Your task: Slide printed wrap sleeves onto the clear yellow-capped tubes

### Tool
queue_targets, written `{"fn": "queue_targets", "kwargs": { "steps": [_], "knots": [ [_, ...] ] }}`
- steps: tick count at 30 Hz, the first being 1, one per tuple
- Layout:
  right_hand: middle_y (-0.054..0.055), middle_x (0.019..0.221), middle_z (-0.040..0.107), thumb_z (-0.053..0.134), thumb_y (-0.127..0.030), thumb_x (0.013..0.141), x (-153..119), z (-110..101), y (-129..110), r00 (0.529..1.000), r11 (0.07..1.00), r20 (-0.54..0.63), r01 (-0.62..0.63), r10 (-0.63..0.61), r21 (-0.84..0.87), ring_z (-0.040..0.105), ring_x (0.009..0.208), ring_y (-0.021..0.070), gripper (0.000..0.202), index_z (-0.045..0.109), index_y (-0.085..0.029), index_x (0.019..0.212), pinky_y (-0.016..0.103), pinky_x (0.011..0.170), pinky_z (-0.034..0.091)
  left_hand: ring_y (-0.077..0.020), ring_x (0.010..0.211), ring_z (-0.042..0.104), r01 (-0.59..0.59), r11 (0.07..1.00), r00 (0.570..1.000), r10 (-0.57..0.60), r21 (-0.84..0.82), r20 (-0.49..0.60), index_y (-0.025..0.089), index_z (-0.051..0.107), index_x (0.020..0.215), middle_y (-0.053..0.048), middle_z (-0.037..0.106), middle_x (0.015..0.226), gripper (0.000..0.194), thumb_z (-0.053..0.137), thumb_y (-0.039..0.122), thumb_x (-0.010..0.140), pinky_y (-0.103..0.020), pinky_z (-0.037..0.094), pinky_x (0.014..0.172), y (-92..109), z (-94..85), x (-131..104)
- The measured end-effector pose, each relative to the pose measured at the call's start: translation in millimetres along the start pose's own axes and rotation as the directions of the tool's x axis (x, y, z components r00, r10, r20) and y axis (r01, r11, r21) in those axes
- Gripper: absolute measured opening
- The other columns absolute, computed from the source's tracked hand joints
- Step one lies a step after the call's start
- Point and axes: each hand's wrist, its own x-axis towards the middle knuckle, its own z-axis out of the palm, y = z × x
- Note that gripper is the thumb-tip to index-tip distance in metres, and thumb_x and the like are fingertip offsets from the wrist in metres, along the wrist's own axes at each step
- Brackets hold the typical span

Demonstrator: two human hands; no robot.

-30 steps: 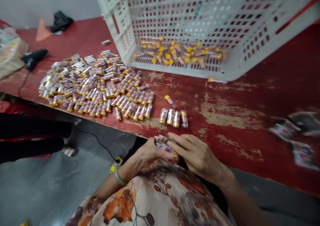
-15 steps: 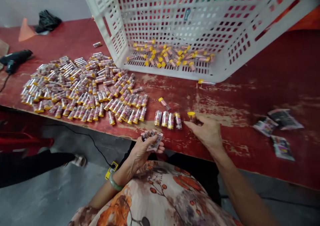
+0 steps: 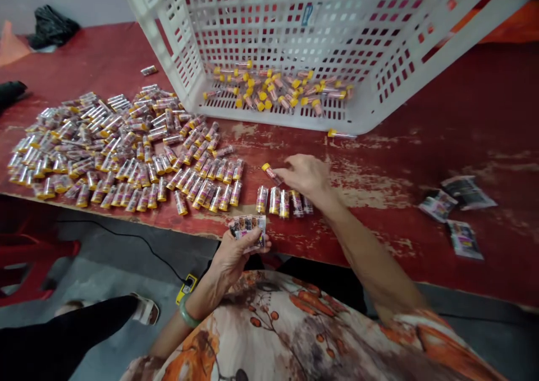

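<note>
My left hand (image 3: 238,252) is closed on a small fanned stack of printed packets (image 3: 246,229), thumb on top, just off the table's front edge. Thumb and fingers apart, my right hand (image 3: 309,178) reaches over the table. Its thumb is at the clear end of a yellow-capped tube (image 3: 269,171) lying on its side; whether they touch is not clear. Below that hand stands a short row of clear tubes (image 3: 273,201) with printed inserts, the rightmost partly behind my wrist. A large spread of similar tubes (image 3: 122,150) covers the table's left side.
A white plastic basket (image 3: 278,123), tipped on its side, holds several yellow-capped tubes (image 3: 269,91). One loose tube (image 3: 341,134) lies against its rim. Several flat packets (image 3: 465,237) lie at the right. A black bag (image 3: 53,27) is at the back left. Another person's leg (image 3: 80,327) shows below.
My right hand has set the yellow-capped tube down at the row's right end and moved up and left to the lying tube. My left hand still holds the packets, now more fanned.
</note>
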Motion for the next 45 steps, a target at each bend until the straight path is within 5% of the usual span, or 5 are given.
{"fn": "queue_targets", "kwargs": {
  "steps": [8,16,29,40,45],
  "knots": [
    [0.008,0.087,0.07,0.064,-0.03,0.07,12.8,-6.9,5.0,0.996,0.906,-0.015,0.088,-0.09,0.415,0.064,0.078,0.0199,0.026,0.067,-0.015,0.09,0.029,0.067,0.048,-0.0169,0.064,0.069,-0.046,0.999,0.997,0.046,-0.006,-0.057,0.011,0.069,0.085,-0.005,0.072,0.072,0.035,0.087,0.026,0.059,-0.026,0.059,0.059,5.7,8.1,0.4],
    [0.0,0.06,0.054,0.06,-0.035,0.069,-110.5,-0.2,14.0,0.975,-0.056,0.211,-0.215,-0.067,0.975,0.049,0.051,0.0126,0.033,0.059,-0.015,0.096,0.026,0.046,0.037,-0.014,0.061,0.066,-0.058,0.997,0.997,0.055,-0.05,-0.051,0.011,0.07,0.079,-0.004,0.073,0.074,0.032,0.088,0.022,0.055,-0.024,0.056,0.058,-2.0,26.7,3.7],
    [-0.002,0.068,0.062,0.072,-0.029,0.06,-128.5,18.0,-14.5,0.982,0.164,0.176,-0.185,0.069,0.969,0.056,0.056,0.0117,0.032,0.057,-0.019,0.087,0.023,0.049,0.046,-0.0136,0.061,0.066,-0.038,0.999,0.999,0.038,-0.007,-0.028,0.011,0.07,0.087,-0.004,0.072,0.078,0.039,0.088,0.023,0.055,-0.026,0.056,0.06,-7.3,34.7,-3.6],
    [-0.002,0.063,0.053,0.066,-0.029,0.066,-144.7,9.5,6.1,0.977,-0.151,0.211,-0.213,-0.026,0.965,0.05,0.052,0.0104,0.017,0.057,-0.017,0.076,0.023,0.048,0.042,-0.014,0.061,0.065,-0.14,0.99,0.983,0.143,0.032,-0.113,0.011,0.069,0.08,-0.002,0.07,0.072,0.04,0.091,0.021,0.049,-0.028,0.057,0.061,-4.4,33.3,-3.3],
    [-0.004,0.072,0.056,0.07,-0.032,0.071,-155.4,7.2,-6.1,0.973,0.014,0.23,-0.23,0.02,0.973,0.047,0.047,0.007,0.024,0.055,-0.02,0.085,0.021,0.044,0.039,-0.0138,0.062,0.065,-0.145,0.987,0.987,0.149,0.065,-0.059,0.01,0.069,0.077,-0.002,0.07,0.071,0.035,0.09,0.021,0.051,-0.026,0.055,0.064,-10.3,40.7,-4.2]
  ]
}}
